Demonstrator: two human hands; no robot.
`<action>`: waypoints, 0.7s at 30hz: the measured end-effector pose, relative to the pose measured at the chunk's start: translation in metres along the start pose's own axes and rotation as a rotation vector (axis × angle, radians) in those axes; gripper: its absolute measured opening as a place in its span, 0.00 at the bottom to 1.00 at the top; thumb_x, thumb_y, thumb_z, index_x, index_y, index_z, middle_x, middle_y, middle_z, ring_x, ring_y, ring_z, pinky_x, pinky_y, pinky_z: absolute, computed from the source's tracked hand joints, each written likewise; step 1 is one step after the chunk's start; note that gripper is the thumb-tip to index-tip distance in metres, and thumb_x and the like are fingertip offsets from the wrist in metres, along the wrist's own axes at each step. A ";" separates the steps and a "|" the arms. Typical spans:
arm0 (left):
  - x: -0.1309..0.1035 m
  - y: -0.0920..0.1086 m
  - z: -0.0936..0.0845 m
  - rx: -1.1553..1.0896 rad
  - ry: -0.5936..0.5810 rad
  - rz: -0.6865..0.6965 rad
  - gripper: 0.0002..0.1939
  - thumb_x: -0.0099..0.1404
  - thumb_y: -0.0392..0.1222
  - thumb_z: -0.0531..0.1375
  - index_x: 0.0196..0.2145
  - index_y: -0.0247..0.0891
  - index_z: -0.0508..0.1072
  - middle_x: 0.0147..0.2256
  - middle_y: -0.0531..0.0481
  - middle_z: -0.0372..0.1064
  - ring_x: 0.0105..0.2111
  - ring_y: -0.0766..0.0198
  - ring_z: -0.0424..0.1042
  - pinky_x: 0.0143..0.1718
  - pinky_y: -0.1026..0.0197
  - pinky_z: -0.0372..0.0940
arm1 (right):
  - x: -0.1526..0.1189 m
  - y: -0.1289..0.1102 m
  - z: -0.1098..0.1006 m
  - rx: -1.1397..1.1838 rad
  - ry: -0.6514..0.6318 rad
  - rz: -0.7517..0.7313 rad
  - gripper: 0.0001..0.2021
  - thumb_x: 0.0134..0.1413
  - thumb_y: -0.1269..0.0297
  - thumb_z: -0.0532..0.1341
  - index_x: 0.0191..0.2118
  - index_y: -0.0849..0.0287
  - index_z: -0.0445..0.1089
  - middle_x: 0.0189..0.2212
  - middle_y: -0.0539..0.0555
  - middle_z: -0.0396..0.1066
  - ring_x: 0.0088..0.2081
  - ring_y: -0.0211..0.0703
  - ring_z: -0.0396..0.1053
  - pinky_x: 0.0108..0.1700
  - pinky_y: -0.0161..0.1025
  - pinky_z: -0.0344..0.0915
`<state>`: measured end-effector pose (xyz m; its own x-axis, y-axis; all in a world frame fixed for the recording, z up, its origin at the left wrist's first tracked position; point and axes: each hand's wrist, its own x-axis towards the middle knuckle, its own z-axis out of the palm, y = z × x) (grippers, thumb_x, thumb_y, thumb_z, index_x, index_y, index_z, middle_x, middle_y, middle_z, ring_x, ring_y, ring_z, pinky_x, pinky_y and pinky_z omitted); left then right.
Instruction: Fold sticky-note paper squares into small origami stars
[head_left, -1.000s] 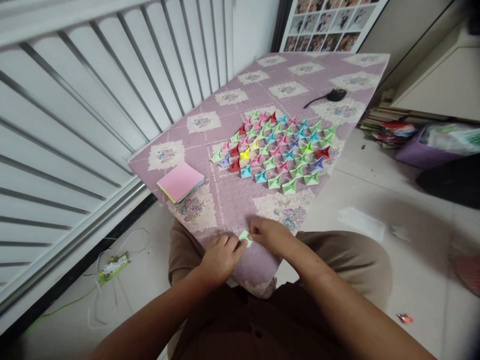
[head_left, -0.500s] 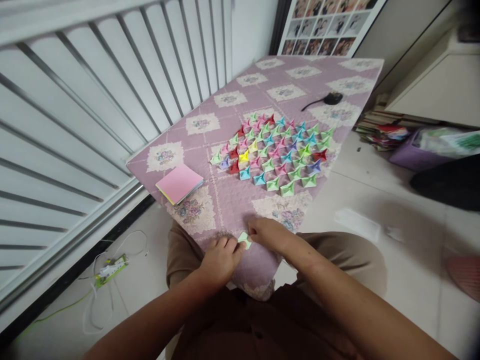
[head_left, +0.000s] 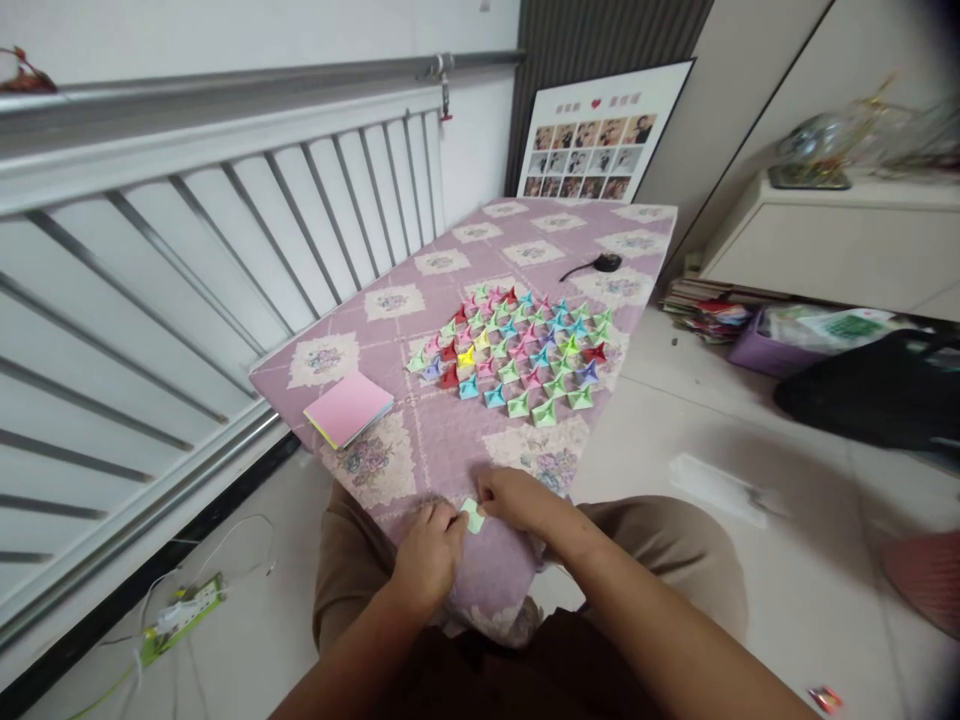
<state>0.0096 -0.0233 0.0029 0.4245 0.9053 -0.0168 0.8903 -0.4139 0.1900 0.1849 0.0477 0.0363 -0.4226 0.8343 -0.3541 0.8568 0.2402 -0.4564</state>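
A small pale green folded paper lies on the near corner of the table, between both hands. My left hand has its fingers curled, with the fingertips on the paper's left edge. From the other side my right hand is closed, pinching the paper's right edge. Farther up the cloth, several small folded paper shapes in green, pink, blue, red, yellow and purple stand in rows. A stack of square paper with a pink top sheet lies at the left edge of the table.
A purple floral tablecloth covers the pointed table. A black object with a cord lies at its far right. White railings run along the left. A power strip is on the floor.
The head view has tilted up and shifted, showing more of the wall and cabinet. Both hands remain at the green paper, which now lies a little flatter in view.
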 end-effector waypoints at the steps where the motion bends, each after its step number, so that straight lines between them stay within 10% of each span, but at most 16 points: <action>1: -0.001 0.000 0.001 -0.029 0.013 -0.004 0.13 0.69 0.37 0.51 0.45 0.41 0.73 0.39 0.47 0.69 0.41 0.58 0.64 0.42 0.57 0.62 | -0.001 0.000 0.000 -0.001 0.007 0.002 0.03 0.45 0.67 0.63 0.29 0.59 0.72 0.30 0.51 0.72 0.31 0.39 0.64 0.31 0.34 0.51; 21: 0.033 0.000 -0.006 -0.288 -0.123 -0.249 0.06 0.59 0.35 0.57 0.36 0.39 0.66 0.40 0.50 0.67 0.43 0.61 0.66 0.41 0.62 0.58 | -0.015 0.009 0.012 0.126 0.142 -0.004 0.09 0.43 0.69 0.61 0.34 0.54 0.70 0.33 0.49 0.73 0.35 0.40 0.66 0.31 0.33 0.49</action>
<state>0.0229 0.0066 0.0079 0.2337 0.9491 -0.2114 0.8931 -0.1235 0.4326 0.1954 0.0309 0.0275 -0.3721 0.8974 -0.2373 0.8076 0.1869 -0.5593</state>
